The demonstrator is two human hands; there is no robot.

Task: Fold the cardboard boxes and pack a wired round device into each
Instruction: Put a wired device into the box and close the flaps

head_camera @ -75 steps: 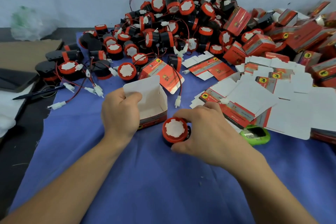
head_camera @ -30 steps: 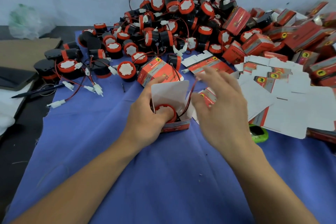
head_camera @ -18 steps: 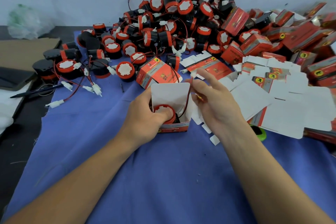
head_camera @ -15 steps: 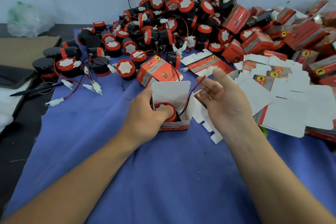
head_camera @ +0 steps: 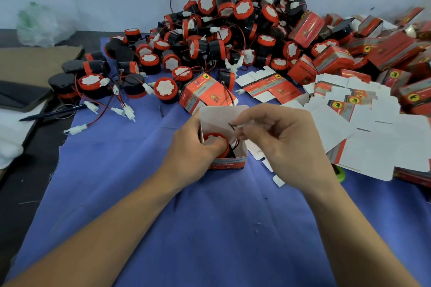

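Note:
A small open cardboard box (head_camera: 229, 162), red outside and white inside, stands on the blue cloth (head_camera: 186, 228) with its lid flap up. A round red-and-black device (head_camera: 215, 141) sits inside it. My left hand (head_camera: 191, 151) grips the box's left wall, thumb pressing on the device. My right hand (head_camera: 284, 144) pinches the device's white connector and wire (head_camera: 240, 126) just above the box opening.
A big heap of round wired devices (head_camera: 224, 30) lies at the back. Folded red boxes (head_camera: 363, 53) pile up at the right, flat box blanks (head_camera: 363, 133) beside my right hand. One folded box (head_camera: 205, 93) lies behind the open one. A pen (head_camera: 51, 113) lies at left.
The device went from the cloth into the box. My right hand caught the trailing wire out to the right and has brought its connector back over the box opening.

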